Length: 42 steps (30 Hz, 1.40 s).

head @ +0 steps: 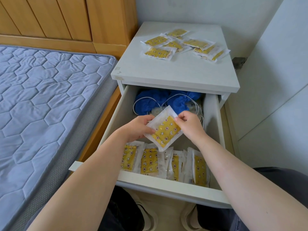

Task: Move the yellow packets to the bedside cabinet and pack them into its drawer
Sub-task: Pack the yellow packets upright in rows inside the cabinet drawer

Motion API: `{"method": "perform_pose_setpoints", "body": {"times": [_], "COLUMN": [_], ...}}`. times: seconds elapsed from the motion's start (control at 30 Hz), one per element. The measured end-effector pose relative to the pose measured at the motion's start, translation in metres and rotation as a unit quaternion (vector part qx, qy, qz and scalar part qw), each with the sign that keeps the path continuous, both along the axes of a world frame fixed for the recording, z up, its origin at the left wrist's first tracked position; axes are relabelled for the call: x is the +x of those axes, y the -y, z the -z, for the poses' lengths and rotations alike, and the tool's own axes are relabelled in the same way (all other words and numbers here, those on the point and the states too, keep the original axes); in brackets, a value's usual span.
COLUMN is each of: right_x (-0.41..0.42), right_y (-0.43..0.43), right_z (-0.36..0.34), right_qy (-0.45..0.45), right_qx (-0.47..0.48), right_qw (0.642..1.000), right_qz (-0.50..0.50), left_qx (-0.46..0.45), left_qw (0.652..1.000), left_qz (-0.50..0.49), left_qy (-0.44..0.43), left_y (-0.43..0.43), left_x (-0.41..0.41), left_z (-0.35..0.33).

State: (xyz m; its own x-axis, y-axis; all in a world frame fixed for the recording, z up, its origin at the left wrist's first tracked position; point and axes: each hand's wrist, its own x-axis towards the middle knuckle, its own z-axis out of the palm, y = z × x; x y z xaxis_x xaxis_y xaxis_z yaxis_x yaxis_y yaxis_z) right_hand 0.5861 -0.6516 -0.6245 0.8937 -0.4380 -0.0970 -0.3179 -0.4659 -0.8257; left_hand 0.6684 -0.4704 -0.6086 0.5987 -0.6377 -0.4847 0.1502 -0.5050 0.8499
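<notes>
A yellow packet [164, 129] with a star and moon print hangs tilted over the open drawer [166, 185] of the white bedside cabinet [176, 70]. My left hand [139, 127] grips its left edge and my right hand [190, 123] pinches its upper right corner. Below it, several yellow packets [149, 161] stand on edge in a row along the drawer's front. Several more loose packets [160, 53] lie scattered on the cabinet top towards the back.
Blue fabric items [150, 101] and a white cable [199, 112] fill the back of the drawer. A bed with a blue quilted mattress [41, 100] and wooden headboard stands on the left. A white wall [275, 80] closes the right side. My shoes show below the drawer.
</notes>
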Motion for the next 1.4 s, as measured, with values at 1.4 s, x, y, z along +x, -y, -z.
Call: {"method": "perform_pose_setpoints", "body": {"times": [1.4], "right_x": [-0.020], "right_y": [-0.020], "right_z": [0.020], "right_qy": [-0.406], "right_qx": [-0.206], "right_qw": [0.802], "right_qz": [-0.388], "left_qx": [0.305], "left_qw": [0.857], "left_qz": [0.367], "left_qy": [0.197], "left_y": [0.023], "left_x": [-0.027], "left_z": [0.024]}}
